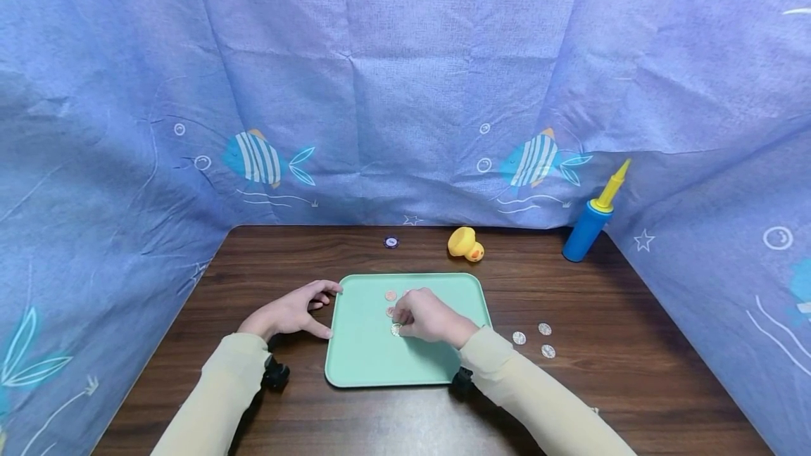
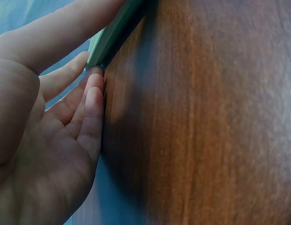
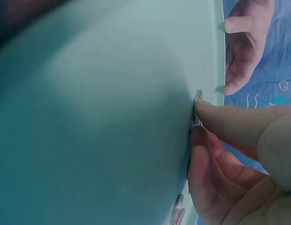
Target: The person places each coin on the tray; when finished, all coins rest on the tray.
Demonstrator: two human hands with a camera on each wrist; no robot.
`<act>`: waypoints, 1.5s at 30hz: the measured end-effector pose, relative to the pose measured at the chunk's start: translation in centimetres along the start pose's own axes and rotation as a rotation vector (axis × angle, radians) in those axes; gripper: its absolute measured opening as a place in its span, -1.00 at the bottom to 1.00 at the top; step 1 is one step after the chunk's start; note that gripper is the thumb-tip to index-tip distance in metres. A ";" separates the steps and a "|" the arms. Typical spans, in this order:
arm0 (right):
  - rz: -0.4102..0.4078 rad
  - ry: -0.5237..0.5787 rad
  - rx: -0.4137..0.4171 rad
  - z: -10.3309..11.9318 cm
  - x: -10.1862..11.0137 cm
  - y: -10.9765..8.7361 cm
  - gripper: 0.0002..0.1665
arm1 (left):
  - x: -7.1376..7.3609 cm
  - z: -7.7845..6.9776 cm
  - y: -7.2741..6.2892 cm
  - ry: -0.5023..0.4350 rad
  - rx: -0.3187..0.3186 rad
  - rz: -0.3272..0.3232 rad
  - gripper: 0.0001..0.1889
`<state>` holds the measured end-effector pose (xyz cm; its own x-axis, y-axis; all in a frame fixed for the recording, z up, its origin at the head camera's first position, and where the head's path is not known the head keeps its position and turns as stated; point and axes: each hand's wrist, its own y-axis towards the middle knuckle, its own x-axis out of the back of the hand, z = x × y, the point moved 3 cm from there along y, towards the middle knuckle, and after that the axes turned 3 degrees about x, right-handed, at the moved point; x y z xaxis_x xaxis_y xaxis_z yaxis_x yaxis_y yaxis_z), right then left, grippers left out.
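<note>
My right hand is over the middle of the mint-green tray. Between its thumb and fingers it pinches a silver coin, which lies low against the tray floor in the right wrist view. Just beyond are copper-coloured coins, one partly covered by the fingers; another coin lies below the hand in the right wrist view. At the tray's left side, my left hand touches the rim with thumb and fingertips, its fingers loosely extended.
Several silver coins lie on the dark wooden table right of the tray. Behind it are a poker chip and a yellow rubber duck on its side. A blue and yellow hand pump stands at the back right, near the cloth backdrop.
</note>
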<state>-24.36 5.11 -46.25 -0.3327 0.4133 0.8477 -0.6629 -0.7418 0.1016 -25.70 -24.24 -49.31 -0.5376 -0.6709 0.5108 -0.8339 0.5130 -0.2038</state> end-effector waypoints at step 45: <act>-0.110 -0.013 -0.118 -8.2 7.7 -10.0 -0.89 | 0.0 0.0 0.0 0.023 -0.007 0.001 -0.05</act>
<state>-25.86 20.03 -45.01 -0.2453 0.4811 0.8417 -0.7691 -0.6251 0.1332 -25.69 -24.20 -49.31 -0.5351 -0.6581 0.5296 -0.8325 0.5173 -0.1984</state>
